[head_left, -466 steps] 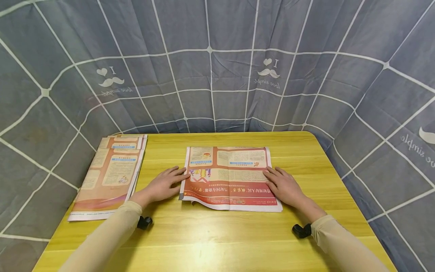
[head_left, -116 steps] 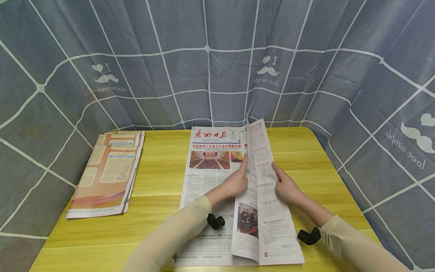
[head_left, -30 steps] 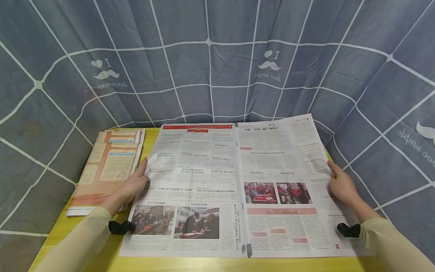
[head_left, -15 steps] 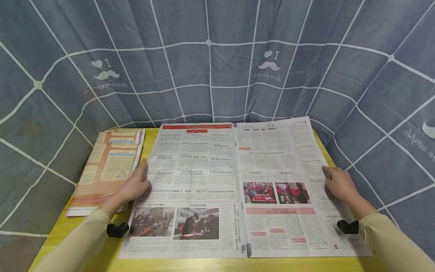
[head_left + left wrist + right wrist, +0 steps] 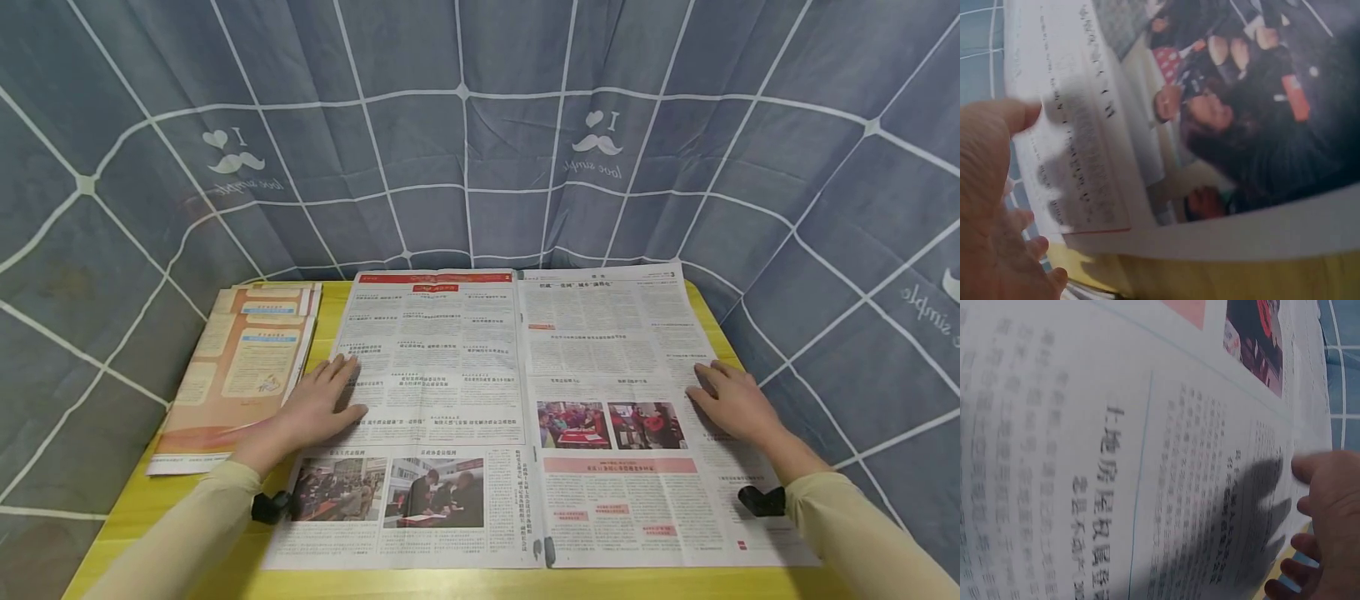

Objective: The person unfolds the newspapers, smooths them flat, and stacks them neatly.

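Note:
A newspaper (image 5: 465, 417) lies spread out flat across the table, its centre fold running front to back. My left hand (image 5: 318, 404) is over its left edge, fingers spread and thumb pointing inward. Over the right edge is my right hand (image 5: 738, 404), its fingers likewise spread. In the left wrist view the left hand (image 5: 991, 200) casts a shadow on the printed page (image 5: 1079, 137); the right wrist view has the right hand (image 5: 1335, 519) with its shadow on the text. Neither hand grips the paper. Whether every fingertip touches it, I cannot tell.
Several folded newspapers (image 5: 232, 375) with orange-pink pages are stacked at the table's left, close to my left forearm. The yellow wooden table (image 5: 705, 312) shows around the spread sheet. A grey curtain (image 5: 465, 150) with white grid lines surrounds the back and sides.
Earlier the newspaper was folded small, then it was unfolded and opened wide. Over the last second, both hands have let go of its side edges and moved inward, fingers spreading over the pages.

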`<state>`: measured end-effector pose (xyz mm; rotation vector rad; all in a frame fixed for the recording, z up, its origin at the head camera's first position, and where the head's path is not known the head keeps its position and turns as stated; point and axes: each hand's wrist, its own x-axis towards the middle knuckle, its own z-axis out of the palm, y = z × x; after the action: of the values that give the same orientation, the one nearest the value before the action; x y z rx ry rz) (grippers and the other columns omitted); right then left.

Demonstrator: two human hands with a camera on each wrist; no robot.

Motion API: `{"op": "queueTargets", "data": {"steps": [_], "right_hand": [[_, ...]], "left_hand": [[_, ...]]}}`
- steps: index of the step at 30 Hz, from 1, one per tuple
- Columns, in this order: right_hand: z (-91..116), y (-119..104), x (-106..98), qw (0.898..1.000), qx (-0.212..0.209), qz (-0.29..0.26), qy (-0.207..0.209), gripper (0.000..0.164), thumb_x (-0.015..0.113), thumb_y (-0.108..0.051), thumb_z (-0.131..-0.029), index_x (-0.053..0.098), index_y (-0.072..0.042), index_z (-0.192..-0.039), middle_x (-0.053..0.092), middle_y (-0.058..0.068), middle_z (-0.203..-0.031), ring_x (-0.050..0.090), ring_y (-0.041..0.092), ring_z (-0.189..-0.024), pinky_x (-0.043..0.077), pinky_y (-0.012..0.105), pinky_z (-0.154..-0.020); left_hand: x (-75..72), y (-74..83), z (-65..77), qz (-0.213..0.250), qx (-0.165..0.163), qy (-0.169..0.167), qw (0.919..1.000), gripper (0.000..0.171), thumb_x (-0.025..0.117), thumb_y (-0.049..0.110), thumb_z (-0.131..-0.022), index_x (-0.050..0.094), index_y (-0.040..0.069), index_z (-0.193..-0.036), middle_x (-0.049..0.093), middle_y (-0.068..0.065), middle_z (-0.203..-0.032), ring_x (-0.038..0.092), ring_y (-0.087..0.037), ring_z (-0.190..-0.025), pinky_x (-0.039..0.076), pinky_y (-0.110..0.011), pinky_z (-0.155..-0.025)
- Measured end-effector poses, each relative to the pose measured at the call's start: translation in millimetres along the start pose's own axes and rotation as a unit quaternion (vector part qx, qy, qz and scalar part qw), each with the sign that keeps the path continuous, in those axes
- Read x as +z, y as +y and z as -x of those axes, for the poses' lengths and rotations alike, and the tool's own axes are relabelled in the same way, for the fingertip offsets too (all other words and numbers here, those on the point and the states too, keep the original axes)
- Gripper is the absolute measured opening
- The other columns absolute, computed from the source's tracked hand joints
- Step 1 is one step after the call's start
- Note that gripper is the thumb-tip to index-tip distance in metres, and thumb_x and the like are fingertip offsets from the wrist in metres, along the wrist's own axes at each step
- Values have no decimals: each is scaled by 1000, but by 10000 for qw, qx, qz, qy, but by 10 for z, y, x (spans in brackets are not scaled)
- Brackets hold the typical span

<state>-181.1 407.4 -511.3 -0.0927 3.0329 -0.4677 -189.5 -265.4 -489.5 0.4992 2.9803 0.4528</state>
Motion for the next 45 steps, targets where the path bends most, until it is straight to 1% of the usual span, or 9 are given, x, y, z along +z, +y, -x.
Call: {"op": "queueTargets", "data": {"steps": [1, 3, 5, 8, 15, 21, 32, 36, 45], "right_hand": [[-7, -17, 11, 9999, -45, 33, -94, 74, 51, -47, -105, 39, 8, -152, 29, 43, -151, 26, 64, -136, 25, 75, -104], [-21, -45, 31, 9996, -105, 114, -239, 83, 50, -56, -104, 36, 7, -155, 27, 42, -153, 26, 62, -137, 25, 75, -105], [-23, -62, 39, 9993, -138, 191, -305, 87, 50, -60, -102, 34, 7, -156, 26, 41, -154, 26, 62, -138, 26, 74, -106], [-19, -65, 35, 9990, -142, 252, -333, 88, 51, -60, -102, 34, 7, -156, 26, 41, -154, 25, 61, -139, 25, 74, -106], [-22, -56, 40, 9983, -61, 310, -480, 91, 50, -63, -101, 35, 8, -155, 26, 42, -154, 24, 61, -139, 26, 75, -106], [-20, -73, 35, 9977, -58, 353, -581, 91, 49, -63, -101, 35, 9, -154, 26, 43, -153, 25, 63, -138, 27, 75, -105], [-50, -80, -9, 9971, -62, 272, -706, 91, 49, -62, -102, 33, 10, -155, 22, 45, -153, 22, 63, -139, 24, 74, -107], [-58, -69, -13, 9972, -63, 222, -715, 90, 49, -61, -102, 33, 10, -155, 22, 45, -153, 21, 63, -140, 24, 75, -107], [-49, -72, 26, 9978, -53, 133, -641, 90, 50, -59, -102, 31, 11, -154, 21, 45, -153, 20, 63, -140, 23, 75, -107]], "left_hand": [[14, 6, -6, -64, 31, -102, 9999, 87, 65, 45, -97, 29, -3, -160, 22, -33, -162, 19, -57, -146, 18, -72, -113], [41, 13, -11, -168, 50, -269, 9995, 91, 63, 55, -96, 30, -2, -159, 22, -33, -162, 18, -57, -146, 14, -73, -113], [62, 10, -14, -269, -35, -450, 9986, 94, 59, 62, -96, 30, 1, -160, 20, -31, -163, 16, -55, -148, 11, -72, -114], [77, 5, -14, -343, -90, -580, 9977, 97, 57, 67, -95, 30, 2, -161, 18, -30, -164, 16, -55, -148, 10, -73, -114], [81, -18, -36, -417, -108, -590, 9973, 98, 58, 69, -93, 31, 4, -161, 18, -29, -165, 16, -54, -149, 10, -73, -114], [76, -27, -25, -410, -124, -601, 9973, 98, 58, 68, -93, 31, 4, -161, 18, -29, -165, 15, -54, -149, 10, -73, -114], [42, 32, -30, -380, -201, -656, 9969, 97, 61, 65, -93, 30, 3, -161, 18, -30, -165, 15, -54, -149, 10, -73, -114], [39, 54, -28, -310, -244, -682, 9969, 97, 60, 66, -94, 30, 4, -161, 16, -29, -165, 13, -53, -149, 8, -72, -115], [28, 63, -10, -277, -177, -588, 9977, 96, 60, 66, -94, 32, 2, -160, 19, -29, -164, 16, -54, -149, 10, -72, -114]]}}
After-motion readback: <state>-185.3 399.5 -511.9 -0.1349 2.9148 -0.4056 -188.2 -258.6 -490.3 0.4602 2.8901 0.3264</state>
